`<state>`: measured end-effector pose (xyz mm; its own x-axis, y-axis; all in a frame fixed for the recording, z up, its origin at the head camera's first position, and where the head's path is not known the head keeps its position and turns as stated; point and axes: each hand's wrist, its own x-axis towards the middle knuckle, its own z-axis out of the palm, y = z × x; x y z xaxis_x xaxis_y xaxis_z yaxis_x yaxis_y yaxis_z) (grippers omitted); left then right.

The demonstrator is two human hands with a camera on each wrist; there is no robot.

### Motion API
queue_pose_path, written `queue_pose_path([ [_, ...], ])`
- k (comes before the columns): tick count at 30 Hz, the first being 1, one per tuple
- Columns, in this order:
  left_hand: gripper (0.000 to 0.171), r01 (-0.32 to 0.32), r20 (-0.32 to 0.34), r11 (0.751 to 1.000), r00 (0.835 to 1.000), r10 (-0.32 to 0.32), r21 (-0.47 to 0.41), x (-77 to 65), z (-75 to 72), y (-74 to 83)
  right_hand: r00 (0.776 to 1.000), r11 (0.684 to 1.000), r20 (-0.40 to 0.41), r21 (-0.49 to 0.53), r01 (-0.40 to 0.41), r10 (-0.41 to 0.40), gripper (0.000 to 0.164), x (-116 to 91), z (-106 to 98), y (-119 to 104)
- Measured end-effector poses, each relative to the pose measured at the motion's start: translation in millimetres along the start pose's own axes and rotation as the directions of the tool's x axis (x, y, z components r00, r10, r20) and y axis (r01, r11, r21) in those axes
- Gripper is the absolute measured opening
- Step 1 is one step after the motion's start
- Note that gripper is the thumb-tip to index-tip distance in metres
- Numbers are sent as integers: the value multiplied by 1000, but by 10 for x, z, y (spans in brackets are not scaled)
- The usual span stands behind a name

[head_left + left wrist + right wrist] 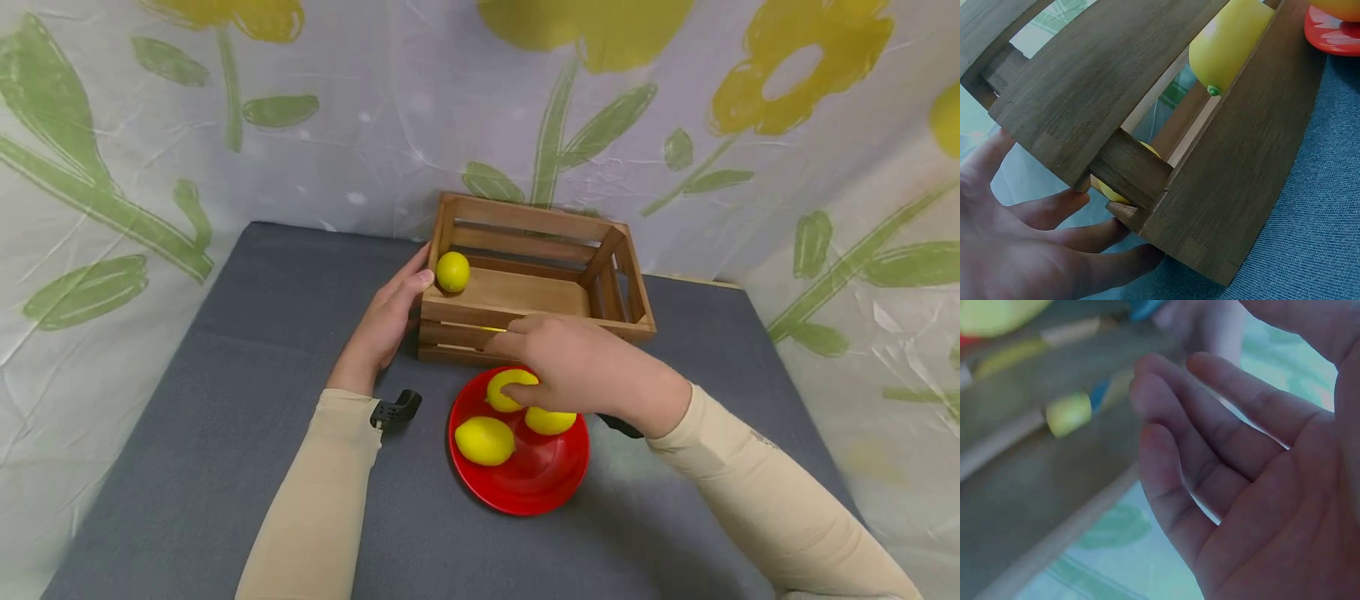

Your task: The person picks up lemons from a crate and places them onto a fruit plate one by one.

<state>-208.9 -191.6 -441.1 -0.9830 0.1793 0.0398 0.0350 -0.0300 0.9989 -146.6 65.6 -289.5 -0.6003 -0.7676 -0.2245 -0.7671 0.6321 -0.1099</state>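
Observation:
A slatted wooden crate (536, 310) stands on the dark cloth. My left hand (382, 319) touches its left end with extended fingers, also seen on the end slats in the left wrist view (1041, 237). Inside the crate's left corner sits a lemon (453, 272); another lemon (1229, 47) shows through the front slats in the left wrist view. My right hand (577, 367) hovers between the crate's front and a red plate (525, 500), fingers loosely bent. Its palm (1266, 506) holds nothing in the right wrist view. Three lemons (485, 441) lie on the plate, two partly hidden by that hand.
Behind the crate hangs a pale curtain (360, 167) printed with yellow flowers and green leaves, which also runs down both sides. Dark cloth (247, 350) covers the table. A black wrist strap piece (397, 408) juts from the left sleeve.

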Motion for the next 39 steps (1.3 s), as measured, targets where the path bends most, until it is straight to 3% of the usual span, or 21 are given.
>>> queue_pose_path([
  [8, 59, 0, -8, 1000, 1000, 0, -12, -41, -3, 11, 997, 997, -67, 72, 30, -26, 39, 130, -439, 238],
  [16, 59, -1, -17, 1000, 1000, 1, -17, -41, 20, 11, 998, 996, -45, 79, -32, 36, 37, 369, -629, 591],
  [23, 58, 31, -27, 999, 999, -30, 28, -119, 42, -36, 991, 985, 98, 136, -105, 92, 43, 586, -484, 792],
  [30, 57, 18, -22, 999, 1000, -17, 29, -163, 70, -30, 968, 979, 206, 112, -171, 145, 49, 766, -347, 940],
  [39, 58, -6, -30, 1000, 1000, 7, 28, -160, 87, -26, 930, 978, 357, 149, -147, 86, 44, 965, -155, 1103],
])
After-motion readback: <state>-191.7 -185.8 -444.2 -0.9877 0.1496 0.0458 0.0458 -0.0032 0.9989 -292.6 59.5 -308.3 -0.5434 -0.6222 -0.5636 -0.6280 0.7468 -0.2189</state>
